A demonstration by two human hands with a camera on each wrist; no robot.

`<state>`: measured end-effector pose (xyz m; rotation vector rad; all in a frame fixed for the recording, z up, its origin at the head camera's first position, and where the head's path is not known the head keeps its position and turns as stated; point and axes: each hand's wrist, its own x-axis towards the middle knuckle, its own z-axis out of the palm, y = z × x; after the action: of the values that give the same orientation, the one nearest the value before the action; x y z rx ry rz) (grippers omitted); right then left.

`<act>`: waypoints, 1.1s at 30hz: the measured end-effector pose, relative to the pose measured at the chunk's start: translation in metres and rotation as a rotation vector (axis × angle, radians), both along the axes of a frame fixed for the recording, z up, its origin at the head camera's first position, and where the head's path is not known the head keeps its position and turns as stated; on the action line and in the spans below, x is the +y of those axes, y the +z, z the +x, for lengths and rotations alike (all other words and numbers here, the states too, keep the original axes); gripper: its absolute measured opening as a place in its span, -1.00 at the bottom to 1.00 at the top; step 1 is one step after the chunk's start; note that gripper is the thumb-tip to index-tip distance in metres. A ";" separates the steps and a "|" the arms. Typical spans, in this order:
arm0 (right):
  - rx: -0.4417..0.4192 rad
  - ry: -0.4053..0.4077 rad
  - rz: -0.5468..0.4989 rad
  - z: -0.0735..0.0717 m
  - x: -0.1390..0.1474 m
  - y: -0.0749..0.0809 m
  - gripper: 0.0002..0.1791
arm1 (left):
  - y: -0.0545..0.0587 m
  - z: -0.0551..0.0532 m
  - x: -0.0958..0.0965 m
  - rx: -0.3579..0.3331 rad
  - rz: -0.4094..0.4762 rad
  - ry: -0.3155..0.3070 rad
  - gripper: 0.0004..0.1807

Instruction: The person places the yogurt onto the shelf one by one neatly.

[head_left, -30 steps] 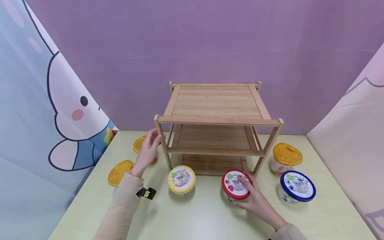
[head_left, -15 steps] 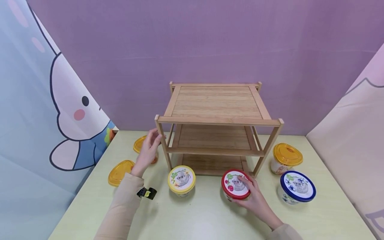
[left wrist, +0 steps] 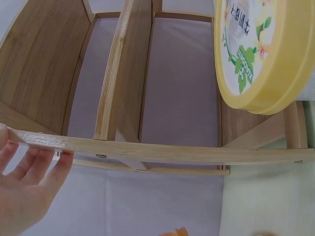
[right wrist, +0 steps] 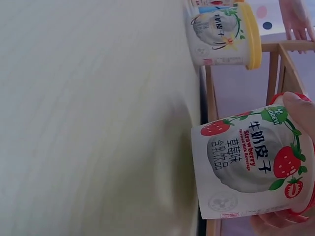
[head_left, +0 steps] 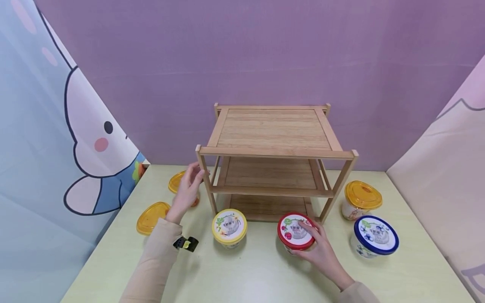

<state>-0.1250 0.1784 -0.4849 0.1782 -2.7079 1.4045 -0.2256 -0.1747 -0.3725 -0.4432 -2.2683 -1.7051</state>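
Note:
My right hand [head_left: 325,256] grips the red-lidded strawberry tub [head_left: 295,232] around its side, thumb and fingers on opposite sides near the lid. In the right wrist view this white tub [right wrist: 236,169] shows printed strawberries, its base close to the tabletop. My left hand [head_left: 185,192] holds the left front post of a three-tier wooden shelf [head_left: 273,130]; the left wrist view shows its fingers [left wrist: 59,174] curled around the post's edge. Between the hands, in front of the shelf, stands a yellow-lidded tub [head_left: 229,227].
To the right stand a blue-lidded tub [head_left: 376,235] and an orange-lidded container [head_left: 361,198]. Two more orange-lidded containers are at the left, one [head_left: 151,218] nearer and one [head_left: 175,182] partly behind my left hand. A purple cloth [head_left: 265,50] hangs behind the shelf.
The red-lidded tub has shifted slightly left and up in the head view, carried by my right hand. My left hand stays on the shelf post.

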 end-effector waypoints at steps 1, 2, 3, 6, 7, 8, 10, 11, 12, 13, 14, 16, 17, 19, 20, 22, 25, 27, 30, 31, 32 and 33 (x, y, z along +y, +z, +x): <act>-0.003 0.000 -0.001 0.000 -0.001 0.001 -0.17 | 0.000 0.000 0.000 0.001 0.002 0.000 -0.61; -0.004 -0.001 -0.004 0.000 -0.001 0.002 -0.17 | 0.000 0.000 0.000 0.001 0.006 0.001 -0.61; -0.001 -0.002 -0.006 0.001 -0.001 0.004 -0.17 | 0.000 0.000 0.000 0.002 0.006 0.001 -0.61; 0.006 -0.009 -0.010 0.001 -0.003 0.010 -0.17 | -0.001 -0.001 0.000 0.001 0.010 -0.002 -0.59; 0.010 -0.012 -0.013 0.002 -0.004 0.013 -0.17 | -0.001 -0.001 -0.001 -0.001 0.013 -0.003 -0.60; 0.015 -0.016 -0.016 0.002 -0.004 0.017 -0.17 | -0.001 -0.001 -0.001 -0.002 0.012 -0.004 -0.60; 0.018 -0.023 -0.019 0.004 -0.005 0.025 -0.18 | -0.001 -0.001 -0.001 -0.008 0.019 -0.006 -0.60; 0.023 -0.025 -0.022 0.005 -0.006 0.029 -0.18 | 0.000 -0.001 -0.001 -0.014 0.020 -0.007 -0.60; 0.029 -0.028 -0.024 0.005 -0.007 0.034 -0.18 | 0.000 -0.001 -0.001 -0.019 0.020 -0.007 -0.60; 0.033 -0.032 -0.021 0.006 -0.008 0.038 -0.18 | 0.001 0.000 0.000 -0.023 0.020 -0.007 -0.61; 0.042 -0.036 -0.019 0.007 -0.008 0.043 -0.18 | 0.002 0.001 0.000 -0.028 0.024 -0.007 -0.61; 0.069 -0.043 -0.016 0.009 -0.010 0.051 -0.18 | 0.008 0.005 0.003 -0.032 0.016 -0.002 -0.63; 0.085 -0.047 -0.014 0.010 -0.011 0.056 -0.18 | 0.011 0.007 0.004 -0.032 0.007 0.002 -0.64; 0.115 -0.049 -0.007 0.012 -0.013 0.065 -0.19 | 0.017 0.011 0.007 -0.031 0.000 0.011 -0.65; 0.130 -0.048 -0.006 0.013 -0.014 0.070 -0.20 | 0.019 0.013 0.009 -0.031 -0.001 0.014 -0.65; 0.160 -0.044 -0.003 0.014 -0.017 0.079 -0.21 | 0.023 0.015 0.010 -0.037 -0.007 0.019 -0.65; 0.214 -0.037 -0.006 0.015 -0.020 0.094 -0.21 | 0.025 0.016 0.011 -0.053 -0.002 0.018 -0.65; 0.252 -0.032 -0.006 0.015 -0.023 0.105 -0.22 | 0.025 0.017 0.011 -0.057 -0.003 0.016 -0.65; 0.299 -0.026 -0.009 0.015 -0.025 0.120 -0.22 | 0.025 0.017 0.011 -0.058 0.000 0.011 -0.65; 0.305 -0.023 -0.014 0.014 -0.026 0.125 -0.23 | 0.025 0.017 0.011 -0.058 0.003 0.011 -0.65; 0.310 -0.019 -0.018 0.014 -0.026 0.130 -0.23 | 0.025 0.017 0.010 -0.055 0.001 0.012 -0.65; 0.314 -0.015 -0.022 0.013 -0.027 0.135 -0.23 | 0.024 0.017 0.010 -0.053 0.001 0.012 -0.65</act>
<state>-0.1116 0.1519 -0.3495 0.3444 -2.4316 1.2791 -0.2090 -0.1645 -0.3481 -0.3877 -2.3019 -1.7312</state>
